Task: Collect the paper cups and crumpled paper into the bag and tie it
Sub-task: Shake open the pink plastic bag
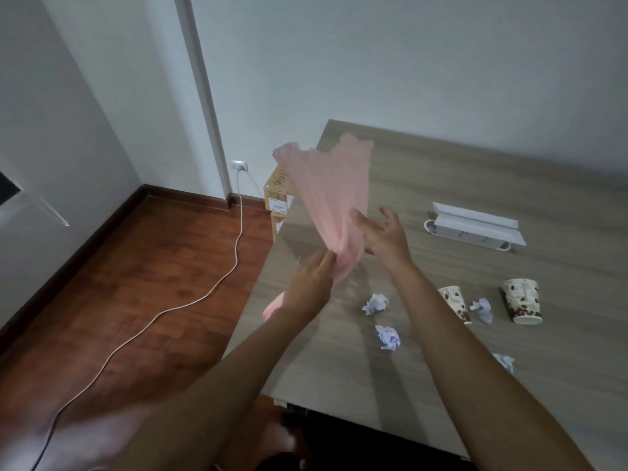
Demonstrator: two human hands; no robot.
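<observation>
I have the pink bag (326,198) up in the air over the left part of the table (441,185), and it is blurred and fanned out above my hands, so I judge I am shaking it loose to find its mouth. My left hand (311,283) grips the gathered lower end, fingers curled round the plastic, with a bit of pink showing below my wrist. My right hand (382,232) is spread, fingers straight and apart, palm against the side of the bag just above that grip; it holds nothing, and I take it to be steadying or parting the film.

Nothing is in the bag yet, as far as I can see. The rubbish lies on the table to my right, well apart from the bag: one paper cup (457,303) partly hidden behind my right forearm, a second paper cup (523,300) upside down further right, and a crumpled paper (482,309) between them. Another paper ball (375,303) sits nearer my hands, a third (388,338) just in front of it, and a fourth (504,362) peeps out beside my forearm.

Further back rests a white power strip with a white box on it (475,226). The collecting has not started; the bag must first be opened wide enough to take the cups.
</observation>
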